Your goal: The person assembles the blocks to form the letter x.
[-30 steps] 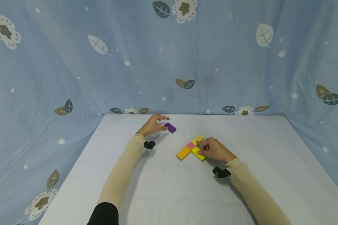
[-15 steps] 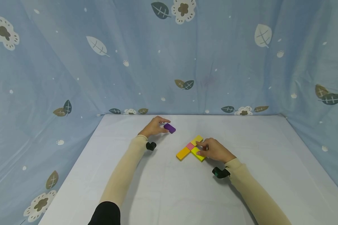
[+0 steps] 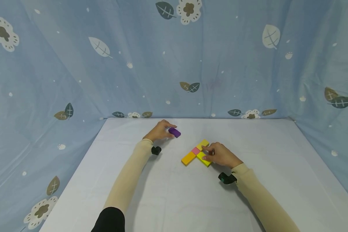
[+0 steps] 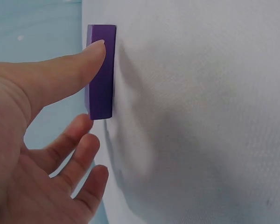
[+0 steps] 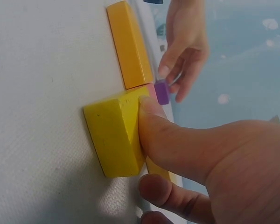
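Note:
A small purple block [image 3: 174, 132] lies near the back of the white table. My left hand [image 3: 160, 130] holds it, thumb [image 4: 91, 60] flat on one face; the index finger's contact behind is hidden in the left wrist view. Right of centre, an orange block [image 3: 188, 159], a small pink block [image 3: 196, 150] and a yellow block [image 3: 203, 144] form a line, with a bright yellow block [image 5: 109, 135] branching off at the pink one. My right hand [image 3: 222, 155] rests on this group, its thumb [image 5: 158, 135] pressing the bright yellow block and its index finger touching near the far yellow block.
The white cloth-covered table [image 3: 168, 199] reaches back to a blue patterned curtain [image 3: 150, 64], which also hangs along both sides. Dark wrist devices sit under my left wrist [image 3: 156, 150] and right wrist [image 3: 227, 178].
My left hand has moved slightly right and its thumb and index finger have closed in on the purple block. My right hand and the joined blocks have stayed put.

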Demonstrator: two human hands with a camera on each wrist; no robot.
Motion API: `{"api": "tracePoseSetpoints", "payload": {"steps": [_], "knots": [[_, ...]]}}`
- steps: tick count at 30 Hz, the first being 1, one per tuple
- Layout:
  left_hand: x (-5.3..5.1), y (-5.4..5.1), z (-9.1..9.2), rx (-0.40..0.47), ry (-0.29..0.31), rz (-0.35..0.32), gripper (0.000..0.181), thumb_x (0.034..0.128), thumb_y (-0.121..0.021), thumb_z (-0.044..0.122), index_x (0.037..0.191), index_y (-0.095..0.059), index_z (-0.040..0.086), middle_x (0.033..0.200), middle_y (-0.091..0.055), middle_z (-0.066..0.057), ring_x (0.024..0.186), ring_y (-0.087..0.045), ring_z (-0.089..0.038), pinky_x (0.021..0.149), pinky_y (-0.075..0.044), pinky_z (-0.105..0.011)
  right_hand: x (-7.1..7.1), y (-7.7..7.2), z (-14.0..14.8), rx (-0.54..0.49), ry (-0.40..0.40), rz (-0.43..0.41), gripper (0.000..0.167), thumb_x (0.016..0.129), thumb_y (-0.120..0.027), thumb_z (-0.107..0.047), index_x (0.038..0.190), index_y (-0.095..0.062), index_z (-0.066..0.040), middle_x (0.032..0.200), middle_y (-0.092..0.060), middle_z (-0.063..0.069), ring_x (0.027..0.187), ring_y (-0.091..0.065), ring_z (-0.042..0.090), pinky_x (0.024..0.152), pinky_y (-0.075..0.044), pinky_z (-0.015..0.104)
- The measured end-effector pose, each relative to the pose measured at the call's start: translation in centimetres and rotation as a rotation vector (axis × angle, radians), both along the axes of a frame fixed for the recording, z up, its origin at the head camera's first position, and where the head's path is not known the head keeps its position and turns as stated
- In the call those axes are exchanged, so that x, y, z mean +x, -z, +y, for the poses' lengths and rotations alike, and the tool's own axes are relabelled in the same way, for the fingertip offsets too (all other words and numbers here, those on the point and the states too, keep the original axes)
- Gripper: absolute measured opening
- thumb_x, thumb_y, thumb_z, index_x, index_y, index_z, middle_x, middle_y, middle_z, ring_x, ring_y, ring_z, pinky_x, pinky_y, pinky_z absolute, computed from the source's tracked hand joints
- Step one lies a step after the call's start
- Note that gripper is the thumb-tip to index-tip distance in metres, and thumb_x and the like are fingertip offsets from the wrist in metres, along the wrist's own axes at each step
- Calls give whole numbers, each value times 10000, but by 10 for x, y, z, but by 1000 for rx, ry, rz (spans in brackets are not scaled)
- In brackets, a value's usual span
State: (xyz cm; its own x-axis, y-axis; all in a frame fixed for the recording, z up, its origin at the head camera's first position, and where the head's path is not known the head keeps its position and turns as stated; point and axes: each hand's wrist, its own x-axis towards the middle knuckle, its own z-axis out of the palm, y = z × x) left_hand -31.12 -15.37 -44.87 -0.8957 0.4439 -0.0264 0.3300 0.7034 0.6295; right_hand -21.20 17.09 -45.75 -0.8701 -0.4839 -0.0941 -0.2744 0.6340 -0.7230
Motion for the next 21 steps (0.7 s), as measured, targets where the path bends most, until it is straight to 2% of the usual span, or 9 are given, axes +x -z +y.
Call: {"api": "tracePoseSetpoints", "payload": {"steps": [4,10,17,21], "knots": [[0,-1,2,0,2,3,490,888,-809,103,1359,-679,81,1291,-583,-207,1212,-497,-342,1097,-408,-487,-1,0,0,3,3,-2,518,927,-776,-155,1389,-613,13,860,-637,55,728,-451,174,553,-362,222],[-1,-1,2,-45,14,53,443,883,-806,102,1316,-711,78,1241,-628,-188,1171,-542,-331,1064,-432,-464,-2,0,0,-3,3,3,510,927,-776,-152,1383,-619,12,863,-636,62,722,-451,176,552,-363,220],[-1,-2,5,-106,-37,26,422,886,-812,120,1300,-732,135,1300,-644,-124,1215,-574,-290,1096,-453,-464,0,0,-1,9,3,-1,503,928,-775,-157,1382,-624,1,850,-624,53,723,-461,176,549,-372,218],[-2,-5,8,-165,-46,51,386,873,-835,152,1251,-765,185,1302,-716,-43,1180,-614,-240,1063,-476,-475,1,0,-1,16,13,-2,499,926,-778,-157,1377,-630,-5,871,-630,57,723,-463,173,554,-372,215]]}}
